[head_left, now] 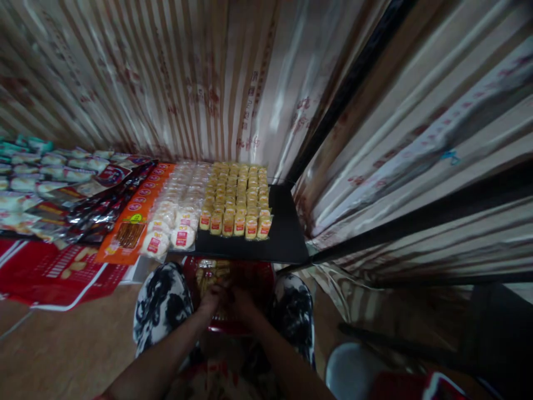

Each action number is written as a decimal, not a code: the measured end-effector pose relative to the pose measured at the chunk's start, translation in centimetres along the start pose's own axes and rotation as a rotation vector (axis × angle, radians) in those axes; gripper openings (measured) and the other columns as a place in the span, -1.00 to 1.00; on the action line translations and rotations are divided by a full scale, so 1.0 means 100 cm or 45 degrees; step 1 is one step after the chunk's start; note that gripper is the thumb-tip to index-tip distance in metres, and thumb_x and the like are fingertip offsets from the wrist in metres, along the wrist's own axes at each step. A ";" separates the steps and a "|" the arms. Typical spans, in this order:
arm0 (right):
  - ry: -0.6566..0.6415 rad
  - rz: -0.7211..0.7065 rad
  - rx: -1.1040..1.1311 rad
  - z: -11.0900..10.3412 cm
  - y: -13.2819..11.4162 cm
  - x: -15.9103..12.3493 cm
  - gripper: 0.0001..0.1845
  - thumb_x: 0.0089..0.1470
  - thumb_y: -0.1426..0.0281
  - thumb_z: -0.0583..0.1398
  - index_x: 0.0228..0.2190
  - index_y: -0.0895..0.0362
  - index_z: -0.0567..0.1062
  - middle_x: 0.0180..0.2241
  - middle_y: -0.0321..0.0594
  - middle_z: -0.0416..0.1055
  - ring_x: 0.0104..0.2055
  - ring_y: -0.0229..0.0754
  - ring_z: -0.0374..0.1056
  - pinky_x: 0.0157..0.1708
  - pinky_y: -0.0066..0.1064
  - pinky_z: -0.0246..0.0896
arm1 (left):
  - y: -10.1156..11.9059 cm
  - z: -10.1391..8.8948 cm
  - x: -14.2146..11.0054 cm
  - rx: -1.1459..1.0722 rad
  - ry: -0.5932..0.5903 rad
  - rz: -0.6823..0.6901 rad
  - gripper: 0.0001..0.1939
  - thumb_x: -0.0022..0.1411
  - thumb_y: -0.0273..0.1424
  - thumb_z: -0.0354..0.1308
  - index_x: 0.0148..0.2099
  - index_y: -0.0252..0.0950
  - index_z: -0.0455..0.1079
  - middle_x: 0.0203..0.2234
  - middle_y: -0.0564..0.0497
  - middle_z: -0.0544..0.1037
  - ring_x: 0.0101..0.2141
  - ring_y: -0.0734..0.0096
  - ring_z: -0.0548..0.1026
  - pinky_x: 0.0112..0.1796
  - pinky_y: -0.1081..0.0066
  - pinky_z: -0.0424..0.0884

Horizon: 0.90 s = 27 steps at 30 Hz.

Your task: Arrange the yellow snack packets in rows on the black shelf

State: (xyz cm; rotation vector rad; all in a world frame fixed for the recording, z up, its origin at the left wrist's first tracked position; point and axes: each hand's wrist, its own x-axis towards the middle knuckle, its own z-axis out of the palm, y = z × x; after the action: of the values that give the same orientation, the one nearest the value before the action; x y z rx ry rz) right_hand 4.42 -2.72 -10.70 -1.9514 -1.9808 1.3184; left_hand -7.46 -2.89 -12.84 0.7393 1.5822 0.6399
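Both my hands are down in a red plastic basket [254,278] that rests between my knees. My left hand [211,300] and my right hand [242,303] are close together over small yellow wrapped snack packets [210,272] lying in the basket. The fingers look curled, but the dim, blurred picture hides what they grip. Just beyond the basket, a low black shelf board [287,233] carries neat rows of the same yellow packets [237,194].
Left of the yellow rows lie round white packets [172,214], an orange packet row [133,222], dark packets [89,205] and pale green ones [29,166]. Striped plastic-covered cartons [187,83] wall the back and right. A red printed sheet [54,272] and a white stool [353,366] are nearby.
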 end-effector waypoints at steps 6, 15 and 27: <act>0.152 -0.078 0.183 -0.014 -0.005 -0.021 -0.83 -0.06 0.47 0.15 -0.34 0.15 0.49 -0.32 -0.17 0.53 -0.28 -0.19 0.41 -0.30 -0.47 0.22 | 0.033 -0.015 -0.017 0.001 0.035 0.092 -0.89 -0.10 -0.44 0.09 -0.41 -0.28 0.34 -0.56 0.10 0.43 -0.45 0.45 0.42 -0.38 0.48 0.34; 0.345 -0.266 0.533 -0.060 -0.021 -0.041 -0.82 -0.09 0.42 0.15 -0.35 0.13 0.46 -0.33 -0.20 0.50 -0.27 -0.17 0.40 -0.21 -0.34 0.26 | 0.097 -0.019 -0.052 -0.076 -0.203 0.361 -0.76 -0.09 -0.39 0.09 -0.28 -0.29 0.35 -0.50 0.09 0.46 -0.45 0.47 0.43 -0.37 0.48 0.34; 0.525 -0.435 1.118 -0.144 -0.027 -0.052 -0.67 -0.18 0.23 0.25 -0.31 0.11 0.48 -0.35 -0.19 0.53 -0.31 -0.13 0.45 -0.25 -0.26 0.37 | 0.198 0.020 -0.061 0.139 -0.483 0.889 -0.82 0.04 -0.42 0.07 -0.26 -0.31 0.40 -0.37 0.01 0.53 -0.33 0.41 0.46 -0.24 0.43 0.37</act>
State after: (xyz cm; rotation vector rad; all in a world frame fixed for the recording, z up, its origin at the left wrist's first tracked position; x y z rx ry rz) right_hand 11.73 0.67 2.54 -1.2569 -1.1597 1.2451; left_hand -2.88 5.23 5.77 1.4292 0.9970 0.8510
